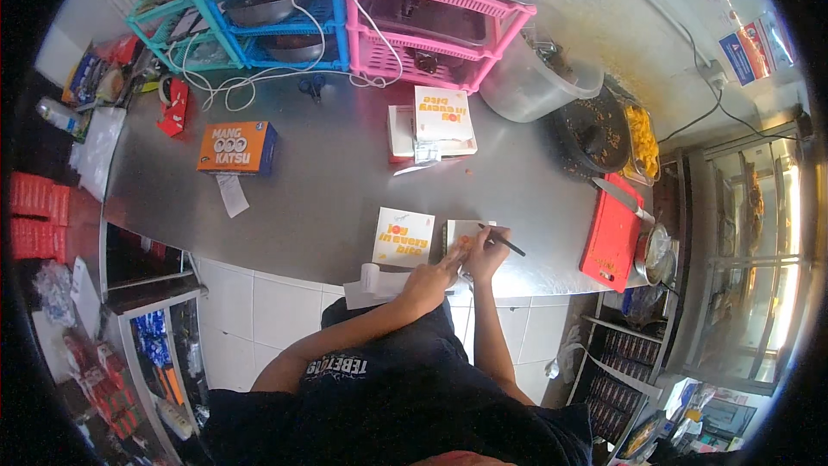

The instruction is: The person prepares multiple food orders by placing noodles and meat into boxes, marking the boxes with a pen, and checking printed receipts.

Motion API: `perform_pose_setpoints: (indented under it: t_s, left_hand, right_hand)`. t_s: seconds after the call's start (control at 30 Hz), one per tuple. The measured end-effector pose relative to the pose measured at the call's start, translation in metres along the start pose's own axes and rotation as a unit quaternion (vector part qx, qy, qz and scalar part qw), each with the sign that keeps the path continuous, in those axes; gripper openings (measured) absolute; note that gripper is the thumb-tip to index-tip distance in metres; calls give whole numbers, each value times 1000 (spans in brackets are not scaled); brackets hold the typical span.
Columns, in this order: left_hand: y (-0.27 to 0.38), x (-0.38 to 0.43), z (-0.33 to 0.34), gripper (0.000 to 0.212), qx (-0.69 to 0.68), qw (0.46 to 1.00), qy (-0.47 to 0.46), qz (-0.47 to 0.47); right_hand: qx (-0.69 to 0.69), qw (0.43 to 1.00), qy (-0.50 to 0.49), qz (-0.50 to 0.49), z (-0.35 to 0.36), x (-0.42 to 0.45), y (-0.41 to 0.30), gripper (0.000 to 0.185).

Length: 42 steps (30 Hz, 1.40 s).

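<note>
My right hand (486, 256) is shut on a slim black pen (513, 246), held slantwise over a small white pad or box (458, 228) at the table's front edge. What looks like a spiral edge runs down its left side. My left hand (432, 281) reaches in from the left, its fingers lying across the lower part of this white item; whether they grip it cannot be seen. Just left stands a white food box (403, 237) with yellow and red print. Curled white paper slips (381, 283) hang at the table edge beside my left wrist.
On the steel table (310, 188) are an orange-and-blue carton (236, 147), stacked white boxes (443, 120), scissors (312, 87) and a red tape dispenser (173, 107). A knife (618, 195) lies on a red cutting board (609, 239) at right. Plastic racks (414, 13) line the back.
</note>
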State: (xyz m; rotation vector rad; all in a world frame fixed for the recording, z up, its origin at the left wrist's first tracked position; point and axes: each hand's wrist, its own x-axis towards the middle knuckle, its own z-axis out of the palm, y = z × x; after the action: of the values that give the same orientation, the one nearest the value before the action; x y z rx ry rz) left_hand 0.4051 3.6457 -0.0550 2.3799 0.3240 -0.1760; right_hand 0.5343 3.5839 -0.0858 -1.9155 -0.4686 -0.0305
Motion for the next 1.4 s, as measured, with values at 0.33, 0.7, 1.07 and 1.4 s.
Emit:
perform_pose_setpoints:
  t_s: [0.33, 0.7, 1.07, 1.4]
  left_hand:
    - [2, -1, 0, 60, -3, 1000, -3, -17]
    - [-16, -11, -37, 47, -279, 953, 106, 60]
    - [-17, -34, -142, 40, -672, 722, 148, -72]
    - [-43, -72, -125, 28, -653, 693, 276, -133]
  right_hand:
    - [-10, 1000, 23, -1, 1, 0, 13, 12]
    - [171, 982, 74, 36, -13, 11, 4, 9]
    - [272, 942, -195, -3, 24, 8, -154, 14]
    - [130, 957, -252, -65, 75, 24, -170, 14]
